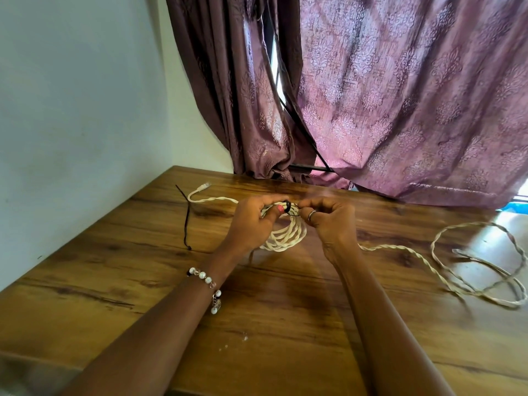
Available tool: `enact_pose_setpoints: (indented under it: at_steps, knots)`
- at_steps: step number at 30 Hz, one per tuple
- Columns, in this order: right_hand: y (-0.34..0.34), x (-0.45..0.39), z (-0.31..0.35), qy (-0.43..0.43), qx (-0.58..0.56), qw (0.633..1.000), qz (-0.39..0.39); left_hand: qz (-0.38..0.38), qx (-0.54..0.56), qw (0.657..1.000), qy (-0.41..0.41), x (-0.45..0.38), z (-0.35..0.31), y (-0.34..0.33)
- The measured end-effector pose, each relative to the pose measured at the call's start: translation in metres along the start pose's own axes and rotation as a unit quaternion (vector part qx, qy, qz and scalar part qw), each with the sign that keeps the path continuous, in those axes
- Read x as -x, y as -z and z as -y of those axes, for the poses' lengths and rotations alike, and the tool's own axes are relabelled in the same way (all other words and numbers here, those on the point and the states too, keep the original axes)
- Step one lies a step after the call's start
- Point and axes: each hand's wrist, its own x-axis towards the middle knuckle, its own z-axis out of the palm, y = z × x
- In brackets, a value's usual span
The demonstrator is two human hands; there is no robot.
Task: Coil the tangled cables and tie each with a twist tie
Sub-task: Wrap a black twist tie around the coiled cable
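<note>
At the far edge of the white coil (285, 238), right between our two hands, we are working a black twist tie (288, 207) around the bunched loops. We are holding the coil just above the tabletop (285, 324), its ring lying roughly flat with the tied spot on the side away from us. Our left hand (251, 221) is gripping the bundle from the left, thumb pressed over the strands beside the tie, while our right hand (328, 221) is pinching the tie's thin ends with curled fingers (307, 211) from the right. The tie crosses the strands, so we judge the coming twist belongs to the right hand, turning about an axis pointing away from the bundle. Off to the right, a loose cable (480, 270) is trailing in open loops; a spare black tie (187, 221) is lying to the left, well apart.
</note>
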Motion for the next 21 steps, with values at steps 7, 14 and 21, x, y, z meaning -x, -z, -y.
enact_pose_setpoints:
  at_steps: [7,14,21]
  knots:
    - [0.0007,-0.0009,0.0022,0.067,0.162,0.984,0.008,0.009,-0.016,1.000,0.002,0.0003,-0.0008,-0.0011]
    - [0.0015,-0.0024,0.0030,0.111,0.247,0.962,0.014,0.011,-0.018,1.000,0.003,0.0007,-0.0028,0.0005]
    - [0.0021,-0.0031,0.0029,0.162,0.282,0.946,0.021,0.015,-0.025,0.999,-0.020,0.0010,-0.0029,0.0016]
